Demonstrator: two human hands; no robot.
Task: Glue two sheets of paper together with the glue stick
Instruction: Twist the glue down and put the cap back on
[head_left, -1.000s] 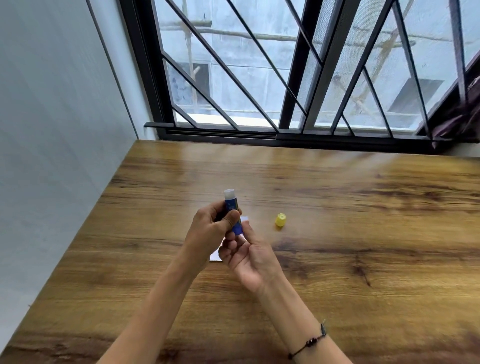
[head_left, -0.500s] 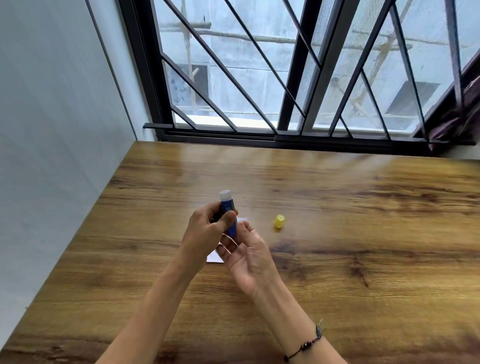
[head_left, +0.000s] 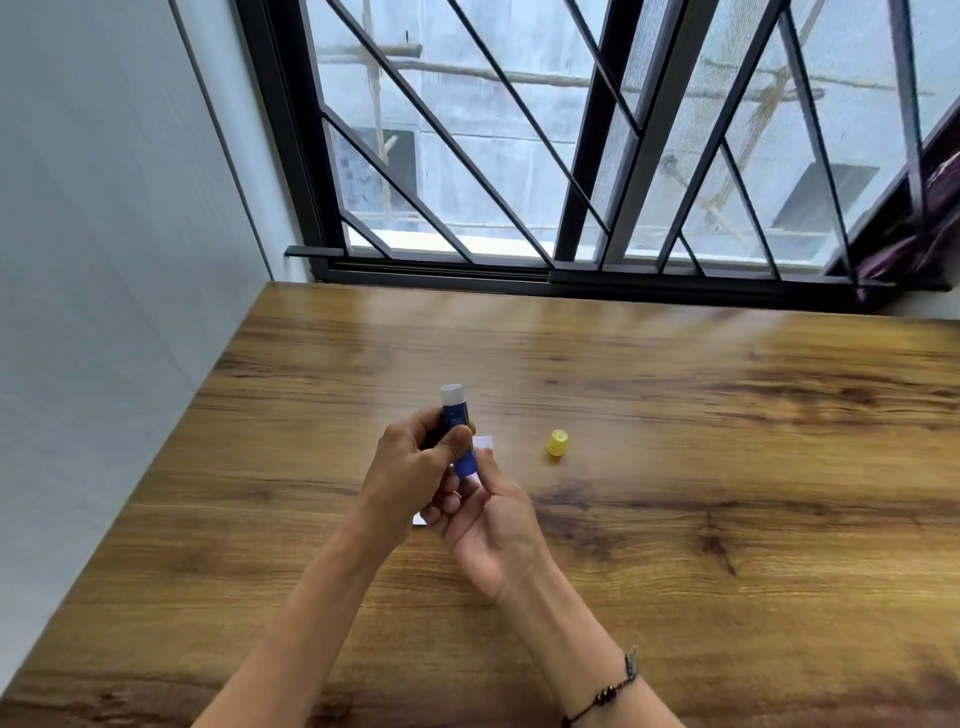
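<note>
The left hand (head_left: 410, 467) fingers hold the open glue stick (head_left: 458, 428) up over the counter (head_left: 675, 493). The right hand (head_left: 488, 514) fingers pinch its bottom; twist slowly so only a little glue comes out.

1. Your glue stick (head_left: 457, 429) has a deep blue body with faint pale print, and its open top end is white.
2. The loose cap (head_left: 557, 442) is bright yellow.
3. The paper (head_left: 483, 442) showing behind your fingers is plain white.
4. The surface (head_left: 675, 415) is warm brown wood grain, streaked with darker brown bands and knots.
5. A dark cord bracelet (head_left: 608, 693) with reddish-black beads circles your right wrist.
6. The window bars (head_left: 597, 156) are black; the wall (head_left: 104, 208) is pale grey-white.
</note>
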